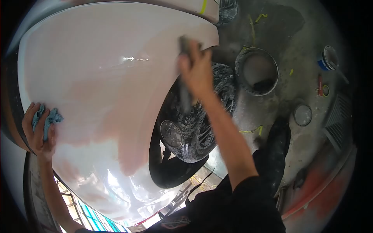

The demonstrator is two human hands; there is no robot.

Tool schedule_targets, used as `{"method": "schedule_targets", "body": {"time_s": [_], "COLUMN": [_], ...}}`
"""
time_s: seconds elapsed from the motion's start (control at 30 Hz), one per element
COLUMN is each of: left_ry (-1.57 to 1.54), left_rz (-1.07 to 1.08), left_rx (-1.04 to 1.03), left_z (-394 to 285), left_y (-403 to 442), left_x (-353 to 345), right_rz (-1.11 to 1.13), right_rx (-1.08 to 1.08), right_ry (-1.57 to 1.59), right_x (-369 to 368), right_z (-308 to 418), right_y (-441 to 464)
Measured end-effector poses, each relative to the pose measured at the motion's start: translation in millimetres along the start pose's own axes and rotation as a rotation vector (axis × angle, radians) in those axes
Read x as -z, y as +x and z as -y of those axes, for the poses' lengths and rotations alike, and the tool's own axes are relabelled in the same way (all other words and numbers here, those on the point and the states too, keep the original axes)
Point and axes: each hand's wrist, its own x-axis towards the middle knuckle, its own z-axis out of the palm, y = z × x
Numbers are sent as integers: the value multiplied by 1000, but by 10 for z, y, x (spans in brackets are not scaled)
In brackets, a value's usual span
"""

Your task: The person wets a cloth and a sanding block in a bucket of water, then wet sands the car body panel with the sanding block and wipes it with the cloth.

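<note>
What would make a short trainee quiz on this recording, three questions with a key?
1. What does the left hand hold at the edge of the glossy white-and-pinkish car panel?
2. True or false: the right hand is empty.
3. Which lies on the grey concrete floor beside the round dark-walled bucket?
A) a green glass bottle
B) a small yellow scrap
C) a wooden ladder

Key:
1. A crumpled light-blue cloth, caught between its fingers.
2. False; it holds a blurred dark block.
3. B.
</note>
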Motion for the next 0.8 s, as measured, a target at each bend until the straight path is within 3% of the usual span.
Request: {"method": "schedule_targets", "body": {"time_s": [0.07, 0.17, 0.33, 0.4, 0.5, 0.57, 0.63, 0.7, 0.8], "left_ry": [10, 18, 5, -15, -13, 5, 20, 36, 48], "left_rz": [-7, -39, -72, -96, -102, -83, -98, -97, -95], "left_rx": [-10, -31, -7, -4, 7, 15, 13, 15, 15], "left_z": [4, -73, -141, -151, -166, -160, -143, -157, -161], "left_y": [19, 70, 131, 132, 103, 104, 109, 80, 84], "left_x": [57, 69, 67, 74, 66, 61, 24, 27, 52], "right_rz": [38, -14, 13, 142, 235, -10, 0, -104, -47], "right_rx": [-208, -195, 174, 300, 341, 308, -45, -158, 2], "right_ry": [-19, -114, 86, 88, 134, 117, 83, 65, 58], "right_x": [27, -97, -10, -184, -132, -154, -39, -45, -80], "right_z": [-672, -919, 737, 902, 840, 646, 358, 2, 245], "right_y": [773, 828, -1213, -2166, -2290, -1532, -491, 229, -375]}}
